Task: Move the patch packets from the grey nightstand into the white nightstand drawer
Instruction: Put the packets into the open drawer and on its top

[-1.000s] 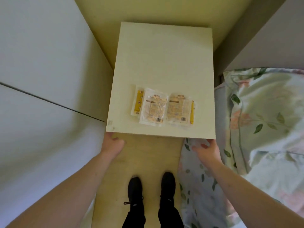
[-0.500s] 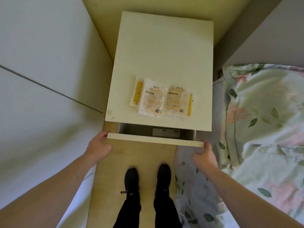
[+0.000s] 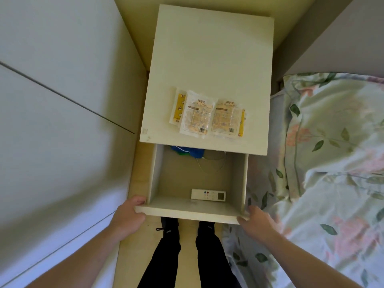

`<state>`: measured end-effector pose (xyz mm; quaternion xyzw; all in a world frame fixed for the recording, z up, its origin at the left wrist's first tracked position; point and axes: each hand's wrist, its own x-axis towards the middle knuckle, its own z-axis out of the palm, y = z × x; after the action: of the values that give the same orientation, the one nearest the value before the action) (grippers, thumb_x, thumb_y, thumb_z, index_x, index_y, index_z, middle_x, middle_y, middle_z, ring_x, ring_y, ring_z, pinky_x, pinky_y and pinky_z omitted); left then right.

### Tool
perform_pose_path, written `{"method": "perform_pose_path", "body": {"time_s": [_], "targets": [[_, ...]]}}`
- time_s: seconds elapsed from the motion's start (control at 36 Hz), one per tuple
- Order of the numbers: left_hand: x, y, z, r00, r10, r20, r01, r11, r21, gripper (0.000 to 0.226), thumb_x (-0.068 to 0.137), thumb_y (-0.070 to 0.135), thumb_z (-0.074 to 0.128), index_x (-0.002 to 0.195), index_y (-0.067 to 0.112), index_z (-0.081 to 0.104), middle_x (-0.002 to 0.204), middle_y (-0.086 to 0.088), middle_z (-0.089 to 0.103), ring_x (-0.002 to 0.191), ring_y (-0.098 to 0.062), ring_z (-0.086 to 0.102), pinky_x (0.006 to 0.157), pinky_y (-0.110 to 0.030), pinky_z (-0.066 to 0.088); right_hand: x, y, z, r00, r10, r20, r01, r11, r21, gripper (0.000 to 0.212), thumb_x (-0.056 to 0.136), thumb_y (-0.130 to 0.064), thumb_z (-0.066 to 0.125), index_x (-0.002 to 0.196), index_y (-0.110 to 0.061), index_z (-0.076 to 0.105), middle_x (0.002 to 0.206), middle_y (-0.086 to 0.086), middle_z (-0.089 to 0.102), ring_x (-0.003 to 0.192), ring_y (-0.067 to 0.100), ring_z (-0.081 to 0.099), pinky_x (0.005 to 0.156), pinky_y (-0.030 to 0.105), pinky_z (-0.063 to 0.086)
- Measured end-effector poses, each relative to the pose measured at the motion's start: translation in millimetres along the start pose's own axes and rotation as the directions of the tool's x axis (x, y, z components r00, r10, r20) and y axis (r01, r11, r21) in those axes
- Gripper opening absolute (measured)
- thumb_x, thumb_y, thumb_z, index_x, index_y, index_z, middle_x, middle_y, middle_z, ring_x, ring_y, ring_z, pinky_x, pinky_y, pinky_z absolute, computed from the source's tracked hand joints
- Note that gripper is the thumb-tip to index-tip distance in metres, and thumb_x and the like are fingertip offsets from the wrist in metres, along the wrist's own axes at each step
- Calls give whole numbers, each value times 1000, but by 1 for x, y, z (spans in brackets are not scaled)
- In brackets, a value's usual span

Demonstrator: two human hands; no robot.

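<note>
Status: I judge the transfer not yet begun. My left hand (image 3: 129,215) grips the left end of the drawer front, and my right hand (image 3: 254,222) grips the right end; both have fingers curled around the panel edge. The drawer (image 3: 242,179) stands pulled well out from the nightstand (image 3: 212,59). The patch packets (image 3: 207,116) all lie on the nightstand top, near its front edge, directly behind the open drawer (the exact count is unclear, as they overlap). A white remote (image 3: 208,195) lies inside the drawer against the front panel; blue cloth (image 3: 191,151) sits at the drawer's rear. Remaining: release the front, lift each packet, place it in the drawer.
</note>
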<state>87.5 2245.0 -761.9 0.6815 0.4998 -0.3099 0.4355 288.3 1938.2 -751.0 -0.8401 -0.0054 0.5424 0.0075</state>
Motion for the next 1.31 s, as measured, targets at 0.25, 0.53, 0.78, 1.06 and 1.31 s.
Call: {"method": "perform_pose_path", "body": {"time_s": [0.25, 0.53, 0.78, 1.06, 1.31], "targets": [[-11, 120, -32, 915, 338, -221, -271, 920, 284, 26, 90, 27, 66, 116, 31, 63, 103, 15, 65, 79, -1, 60, 63, -22, 47, -16, -70, -83, 833, -97, -545, 376, 821, 429, 27, 94, -33, 68, 120, -30, 61, 103, -10, 70, 80, 3, 65, 62, 20, 47], [44, 252, -29, 854, 388, -347, -371, 921, 118, 46, 80, 49, 75, 119, 28, 60, 133, 5, 45, 118, -18, 51, 94, -37, 52, 38, -136, -134, 830, 17, -557, 366, 737, 569, 69, 87, -45, 77, 143, -23, 44, 132, -2, 54, 107, 15, 56, 79, 27, 49], [59, 257, -15, 864, 263, -428, -237, 965, 113, 55, 75, 52, 83, 107, 26, 46, 108, 7, 61, 90, -15, 61, 63, -26, 45, 59, -144, -125, 837, 77, -541, 299, 765, 571, 36, 85, -45, 78, 110, -26, 60, 114, -2, 52, 93, 17, 60, 78, 31, 59], [52, 228, -24, 816, 316, -483, -367, 930, -12, 11, 95, 34, 66, 92, 23, 67, 98, 8, 73, 77, -14, 70, 49, -15, 38, 51, -135, -124, 842, 72, -535, 398, 586, 706, 11, 95, -29, 70, 97, -20, 65, 96, -6, 67, 87, 11, 64, 61, 18, 47], [-7, 169, -9, 808, 335, -484, -523, 786, -329, 7, 98, 26, 64, 92, 25, 68, 92, 11, 74, 77, -12, 72, 56, -20, 54, 21, -126, -115, 843, 51, -536, 493, 323, 808, 12, 99, -18, 66, 100, -10, 57, 103, -3, 68, 76, -4, 72, 76, 26, 63]]}}
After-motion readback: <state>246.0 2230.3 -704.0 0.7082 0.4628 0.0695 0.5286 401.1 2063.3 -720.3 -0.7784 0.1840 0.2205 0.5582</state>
